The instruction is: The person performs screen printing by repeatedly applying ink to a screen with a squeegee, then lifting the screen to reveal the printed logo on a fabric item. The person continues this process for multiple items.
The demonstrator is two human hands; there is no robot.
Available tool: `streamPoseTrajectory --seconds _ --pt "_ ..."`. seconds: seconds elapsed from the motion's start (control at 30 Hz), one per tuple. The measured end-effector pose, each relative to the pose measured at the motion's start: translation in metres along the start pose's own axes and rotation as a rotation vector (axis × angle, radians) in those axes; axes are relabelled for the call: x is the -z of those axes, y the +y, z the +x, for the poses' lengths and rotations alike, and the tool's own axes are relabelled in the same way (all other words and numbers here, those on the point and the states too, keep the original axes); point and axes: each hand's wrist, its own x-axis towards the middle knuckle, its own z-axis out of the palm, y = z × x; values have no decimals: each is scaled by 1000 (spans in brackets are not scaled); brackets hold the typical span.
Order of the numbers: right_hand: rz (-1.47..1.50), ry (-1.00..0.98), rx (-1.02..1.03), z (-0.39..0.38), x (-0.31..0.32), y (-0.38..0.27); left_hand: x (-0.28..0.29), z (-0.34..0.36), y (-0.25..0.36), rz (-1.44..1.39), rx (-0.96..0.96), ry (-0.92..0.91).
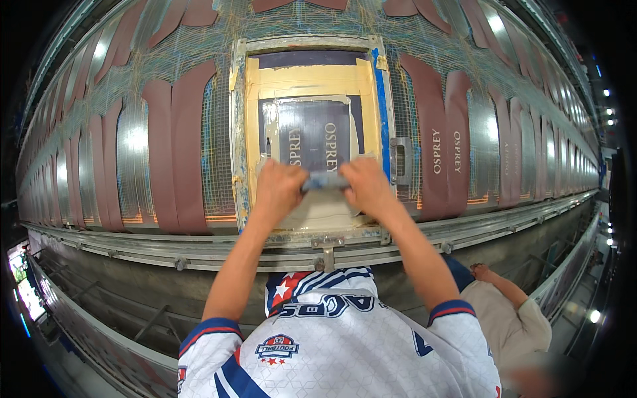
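Note:
A screen-printing frame lies flat on the long table in front of me, its mesh edged with yellow tape and a blue strip down the right side. My left hand and my right hand are both closed round the ends of a squeegee, which spans the lower part of the mesh. Pale ink covers the mesh on the near side of the squeegee. Beyond it, pale lettering shows through the dark mesh window. The squeegee's blade edge is hidden.
Maroon cut pieces lie in rows along the ink-streaked table; those right of the frame carry pale lettering. A metal handle sticks out at the frame's right. Along the near edge runs a metal rail. Another person is close at lower right.

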Motion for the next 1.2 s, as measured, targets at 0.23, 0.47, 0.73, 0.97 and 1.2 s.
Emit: streamPoseTrajectory --seconds 0.23,0.47,0.73,0.97,1.2 --pt "58 466 3 -25 36 7 2 -47 22 110 -7 -28" --pt "98 486 -806 -12 7 113 -6 -52 27 92 -3 2" --pt "304 607 -770 -12 24 96 4 -57 37 14 66 9" --pt "504 727 -652 -22 -18 119 15 -42 42 135 44 -70" --pt "481 690 -747 -21 -14 119 19 -68 78 133 62 -152"
